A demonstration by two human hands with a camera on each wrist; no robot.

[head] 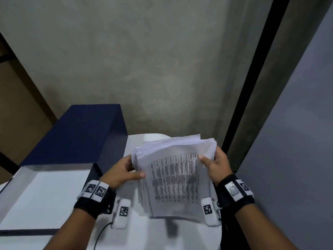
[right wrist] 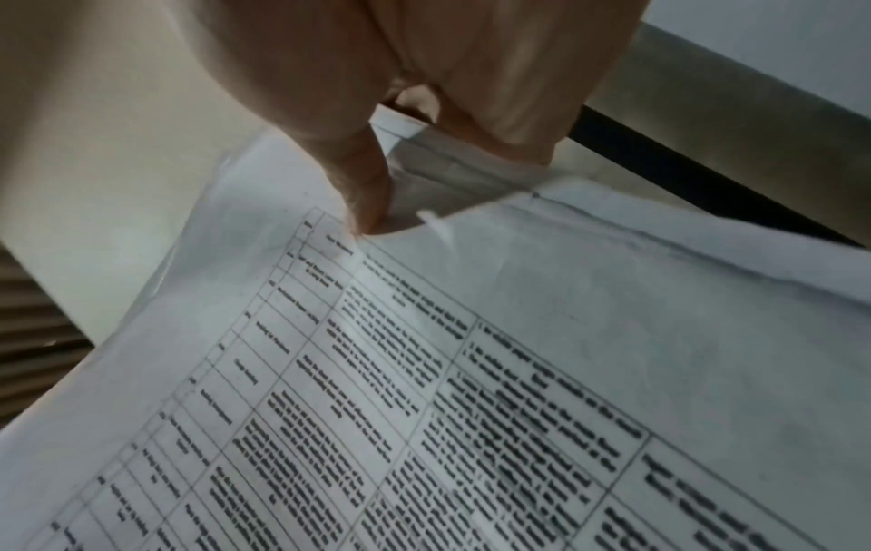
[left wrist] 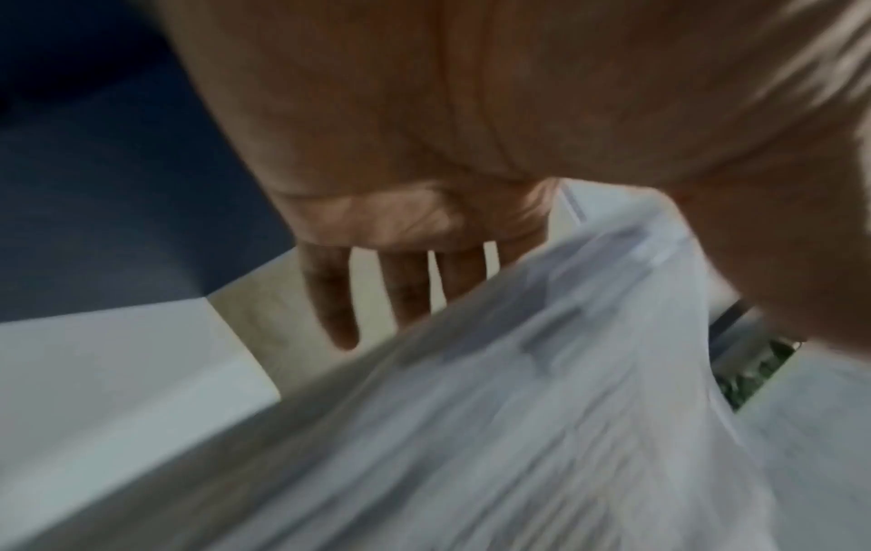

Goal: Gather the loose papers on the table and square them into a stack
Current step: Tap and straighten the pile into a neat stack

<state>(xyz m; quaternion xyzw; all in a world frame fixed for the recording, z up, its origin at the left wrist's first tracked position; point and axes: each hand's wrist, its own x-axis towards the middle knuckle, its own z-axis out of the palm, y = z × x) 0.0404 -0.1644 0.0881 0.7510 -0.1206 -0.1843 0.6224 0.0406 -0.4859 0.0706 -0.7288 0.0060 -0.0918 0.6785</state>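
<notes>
A thick sheaf of white printed papers (head: 174, 175) is held upright above the white table (head: 45, 192), its top sheet showing a table of text. My left hand (head: 124, 170) grips its left edge, thumb on the front sheet and fingers behind. My right hand (head: 214, 163) grips the right edge the same way, thumb on the printed face. The sheets' top edges are fanned and uneven. In the left wrist view the papers (left wrist: 542, 391) are blurred below my left hand (left wrist: 424, 231). In the right wrist view my right hand's thumb presses the printed sheet (right wrist: 471, 372).
A dark blue box (head: 81, 134) stands on the table just left of the papers. A grey concrete wall (head: 144, 60) rises behind, with a black vertical frame (head: 252, 87) and pale panel to the right. A black cable (head: 100, 235) trails by my left wrist.
</notes>
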